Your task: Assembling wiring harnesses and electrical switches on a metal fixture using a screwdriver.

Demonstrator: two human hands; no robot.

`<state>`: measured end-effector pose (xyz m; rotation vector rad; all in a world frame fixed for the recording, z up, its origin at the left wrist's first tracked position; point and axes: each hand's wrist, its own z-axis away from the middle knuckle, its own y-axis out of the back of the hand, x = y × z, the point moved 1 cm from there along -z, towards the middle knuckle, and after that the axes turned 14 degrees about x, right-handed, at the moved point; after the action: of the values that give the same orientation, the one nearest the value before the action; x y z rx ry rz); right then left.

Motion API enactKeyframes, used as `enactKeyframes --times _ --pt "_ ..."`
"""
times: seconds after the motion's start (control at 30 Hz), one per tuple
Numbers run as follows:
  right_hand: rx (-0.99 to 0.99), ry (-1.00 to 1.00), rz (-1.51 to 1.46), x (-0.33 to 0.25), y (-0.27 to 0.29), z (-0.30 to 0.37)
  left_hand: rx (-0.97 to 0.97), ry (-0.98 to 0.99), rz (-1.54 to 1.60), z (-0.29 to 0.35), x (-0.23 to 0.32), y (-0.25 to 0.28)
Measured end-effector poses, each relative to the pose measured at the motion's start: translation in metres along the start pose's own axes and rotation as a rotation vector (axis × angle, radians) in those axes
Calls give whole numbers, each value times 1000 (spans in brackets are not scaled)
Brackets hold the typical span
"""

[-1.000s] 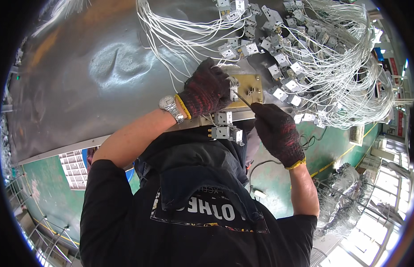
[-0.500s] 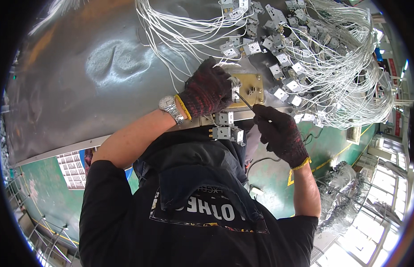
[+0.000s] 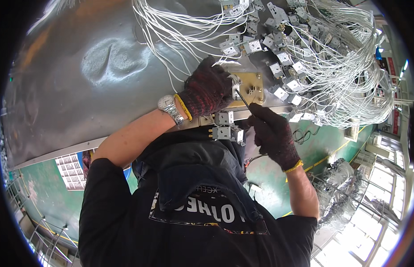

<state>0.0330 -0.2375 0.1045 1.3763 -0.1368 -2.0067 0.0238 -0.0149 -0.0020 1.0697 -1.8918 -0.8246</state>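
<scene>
My left hand (image 3: 209,86), in a dark red and black knit glove, is closed on a small metal switch unit (image 3: 236,91) at the left side of a brass-coloured plate (image 3: 255,80). The plate lies at the bench's near edge and carries several studs. My gloved right hand (image 3: 273,133) grips a tool with a thin dark shaft, apparently a screwdriver (image 3: 243,99); its handle is hidden in the fist. The shaft's tip meets the switch unit beside my left fingers. Nearer to me, grey metal switch units (image 3: 223,118) sit together at the bench edge.
Many similar switch units (image 3: 281,93) lie heaped right of the plate, with a thick bundle of white wires (image 3: 349,95) beyond. More white wires (image 3: 176,26) run across the metal bench (image 3: 60,102) at the back. A cable (image 3: 305,135) trails on the green floor.
My right hand has shifted slightly left, and the screwdriver shaft stands steeper with its tip still at the switch unit. My left hand has stayed in place.
</scene>
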Motion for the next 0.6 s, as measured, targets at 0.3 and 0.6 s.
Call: enactKeyframes --times 0.3,0.6 --pt "-87 -79 -32 -10 7 -5 42 6 -5 -1 -1 -3" --pt "-12 -3 -157 -3 15 -1 74 -33 31 5 -2 2"
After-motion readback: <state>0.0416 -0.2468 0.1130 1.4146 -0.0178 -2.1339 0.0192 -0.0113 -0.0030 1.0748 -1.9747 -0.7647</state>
